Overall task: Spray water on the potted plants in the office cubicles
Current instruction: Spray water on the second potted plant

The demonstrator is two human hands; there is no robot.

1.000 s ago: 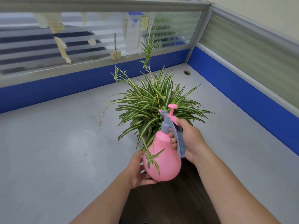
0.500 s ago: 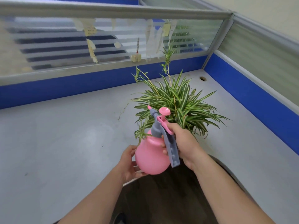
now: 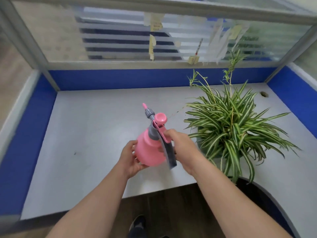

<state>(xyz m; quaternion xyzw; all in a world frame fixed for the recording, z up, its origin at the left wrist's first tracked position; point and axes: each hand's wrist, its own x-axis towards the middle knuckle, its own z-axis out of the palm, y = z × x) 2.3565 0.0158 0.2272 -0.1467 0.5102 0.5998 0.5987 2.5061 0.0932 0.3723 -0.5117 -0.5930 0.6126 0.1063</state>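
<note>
Head view looks down on a pale grey desk (image 3: 96, 134) set in a cubicle, walled by blue panels (image 3: 137, 79) topped with frosted glass (image 3: 109, 36) that carries a few stuck paper notes (image 3: 151, 47). Dark wood floor (image 3: 171, 203) shows under the desk's front edge, with a shoe (image 3: 138, 225) at the bottom.

A pink spray bottle (image 3: 150, 148) is held above the middle of the desk, tilted, its nozzle pointing up and to the left, away from the plant. The left hand (image 3: 131, 158) cups the bottle's round body with its fingers curled under it. The right hand (image 3: 181, 148) is wrapped closed around the grey handle and pink trigger.

A potted plant (image 3: 229, 127) with striped green leaves stands on the right of the desk, just beside the right hand; leaves hide most of the pot, and some hang over the curved front edge. A cable hole (image 3: 264, 94) sits in the far right corner. The left half of the desk is bare.
</note>
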